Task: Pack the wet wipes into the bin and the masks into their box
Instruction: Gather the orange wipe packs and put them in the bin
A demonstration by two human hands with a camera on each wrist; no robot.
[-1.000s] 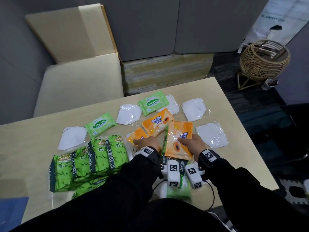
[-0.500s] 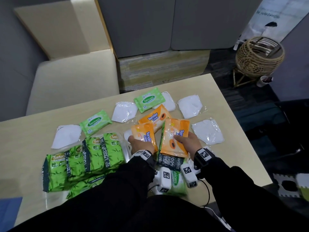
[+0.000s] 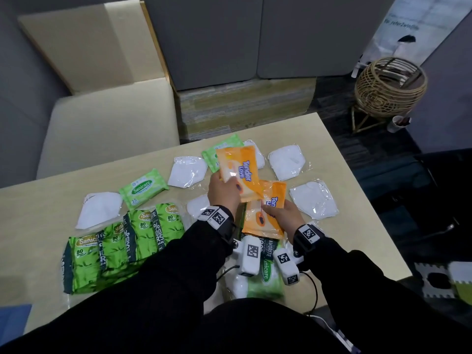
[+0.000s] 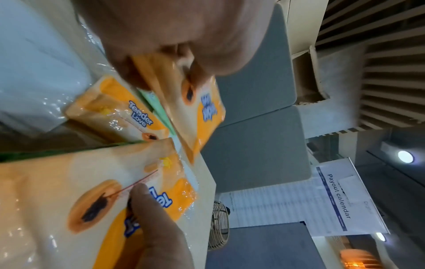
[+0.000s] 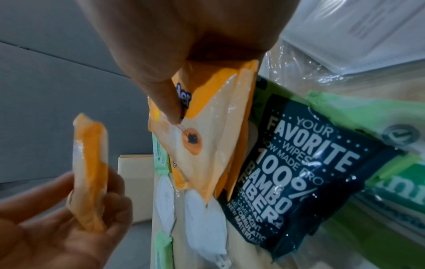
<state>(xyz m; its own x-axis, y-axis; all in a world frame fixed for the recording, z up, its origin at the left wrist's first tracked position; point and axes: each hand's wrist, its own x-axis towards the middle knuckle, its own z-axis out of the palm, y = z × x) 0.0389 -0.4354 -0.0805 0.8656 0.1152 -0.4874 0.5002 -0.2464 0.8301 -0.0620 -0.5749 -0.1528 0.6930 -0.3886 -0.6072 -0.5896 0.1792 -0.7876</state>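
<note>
On the table (image 3: 357, 200) nearly everything lies unpacked, masks (image 3: 313, 199) and green wipes (image 3: 143, 187) spread out, no bin visible, while my left hand (image 3: 224, 192) and right hand (image 3: 279, 215) each grip an orange wipes pack (image 3: 240, 172).

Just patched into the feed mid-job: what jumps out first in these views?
Both hands are busy at the table's near middle: the left hand holds one orange wipes pack lifted above the table, and the right hand grips another orange pack lower down. To the left lies a big bundle of green wipes, with white masks in clear wrap scattered around.
</note>
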